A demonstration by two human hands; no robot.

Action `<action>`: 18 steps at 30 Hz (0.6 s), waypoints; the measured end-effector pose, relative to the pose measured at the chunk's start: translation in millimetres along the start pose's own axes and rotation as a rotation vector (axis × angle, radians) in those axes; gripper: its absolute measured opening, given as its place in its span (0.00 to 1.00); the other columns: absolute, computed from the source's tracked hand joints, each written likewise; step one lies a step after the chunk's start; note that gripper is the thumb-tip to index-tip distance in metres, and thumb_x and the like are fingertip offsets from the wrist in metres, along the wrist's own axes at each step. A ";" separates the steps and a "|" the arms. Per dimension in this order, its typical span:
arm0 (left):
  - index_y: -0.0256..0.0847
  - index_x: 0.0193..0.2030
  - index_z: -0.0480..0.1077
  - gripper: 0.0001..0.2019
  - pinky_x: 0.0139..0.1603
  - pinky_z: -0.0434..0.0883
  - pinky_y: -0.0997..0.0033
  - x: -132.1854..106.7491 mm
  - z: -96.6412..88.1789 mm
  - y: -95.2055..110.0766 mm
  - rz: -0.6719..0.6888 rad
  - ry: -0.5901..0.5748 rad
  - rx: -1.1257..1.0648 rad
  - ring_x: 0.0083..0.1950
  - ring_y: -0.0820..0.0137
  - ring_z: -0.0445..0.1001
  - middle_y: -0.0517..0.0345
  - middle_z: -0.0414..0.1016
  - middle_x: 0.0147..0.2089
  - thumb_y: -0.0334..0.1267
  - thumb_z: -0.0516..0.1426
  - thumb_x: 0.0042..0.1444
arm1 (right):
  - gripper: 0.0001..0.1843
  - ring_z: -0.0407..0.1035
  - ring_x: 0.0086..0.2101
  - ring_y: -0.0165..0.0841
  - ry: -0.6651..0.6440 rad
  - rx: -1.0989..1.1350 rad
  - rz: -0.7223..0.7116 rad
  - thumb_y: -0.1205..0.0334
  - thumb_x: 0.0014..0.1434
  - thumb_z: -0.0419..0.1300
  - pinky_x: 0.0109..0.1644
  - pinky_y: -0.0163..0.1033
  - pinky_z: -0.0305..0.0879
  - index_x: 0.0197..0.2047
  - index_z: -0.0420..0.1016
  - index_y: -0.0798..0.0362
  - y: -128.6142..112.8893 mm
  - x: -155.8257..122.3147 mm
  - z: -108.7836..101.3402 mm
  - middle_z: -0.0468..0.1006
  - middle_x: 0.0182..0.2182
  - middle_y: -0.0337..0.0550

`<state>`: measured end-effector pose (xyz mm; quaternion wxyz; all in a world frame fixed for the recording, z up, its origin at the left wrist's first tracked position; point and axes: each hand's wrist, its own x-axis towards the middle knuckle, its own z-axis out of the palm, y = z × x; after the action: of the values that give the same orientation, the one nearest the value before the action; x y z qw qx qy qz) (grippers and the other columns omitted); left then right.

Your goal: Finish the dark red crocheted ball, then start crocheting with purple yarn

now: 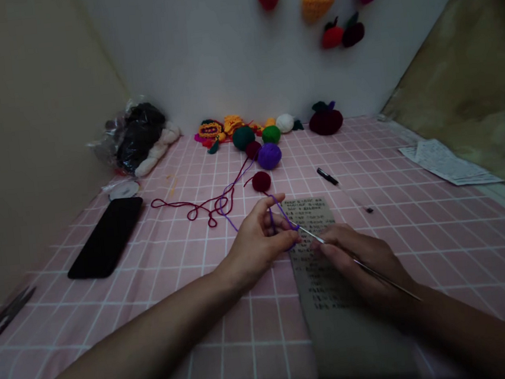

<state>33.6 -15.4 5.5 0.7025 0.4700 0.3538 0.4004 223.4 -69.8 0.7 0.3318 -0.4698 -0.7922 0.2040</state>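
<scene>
Purple yarn [283, 208] runs over the raised index finger of my left hand [257, 239], whose thumb and other fingers pinch the strand. A thin metal crochet hook [388, 279] lies in my right hand [364, 262], held like a pen. Its tip meets the purple yarn just beside my left fingertips. Beneath both hands is a brown cardboard sheet [333, 336] with handwritten lines. From my left hand the purple strand trails back toward a purple yarn ball [269, 156]. A small dark red ball [261, 181] sits just beyond my left fingers.
A black phone [106, 238] lies to the left, near a bag of yarn [140, 138]. Loose dark red yarn [192, 207] curls across the checked cloth [242, 357]. A pen [328, 176] and papers [446, 162] are on the right. Crocheted pieces [210, 130] line the back.
</scene>
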 end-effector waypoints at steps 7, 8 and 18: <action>0.41 0.63 0.56 0.39 0.37 0.65 0.71 -0.8 -0.7 -4.4 -0.047 -0.021 -0.050 0.31 0.76 0.69 0.66 0.69 0.30 0.27 0.65 0.43 | 0.11 0.69 0.33 0.36 0.054 -0.031 -0.143 0.67 0.67 0.46 0.39 0.43 0.63 0.40 0.68 0.48 -2.3 3.2 1.8 0.75 0.31 0.42; 0.41 0.64 0.56 0.39 0.37 0.65 0.71 -1.4 0.1 -4.2 -0.050 -0.018 -0.061 0.31 0.75 0.70 0.66 0.69 0.30 0.27 0.64 0.44 | 0.11 0.69 0.33 0.36 0.062 -0.030 -0.145 0.67 0.67 0.46 0.39 0.44 0.62 0.39 0.68 0.48 -2.1 2.9 2.3 0.75 0.31 0.42; 0.40 0.56 0.62 0.31 0.36 0.67 0.72 -3.0 3.0 -3.9 -0.125 0.013 -0.183 0.31 0.75 0.71 0.65 0.68 0.31 0.25 0.64 0.43 | 0.11 0.70 0.34 0.35 0.089 -0.022 -0.126 0.67 0.66 0.47 0.39 0.41 0.63 0.41 0.69 0.48 -2.1 0.9 4.4 0.75 0.32 0.41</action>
<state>35.8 -20.2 3.2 0.7639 0.3784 0.3487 0.3895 218.6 -70.1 -0.7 0.3737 -0.4315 -0.8067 0.1529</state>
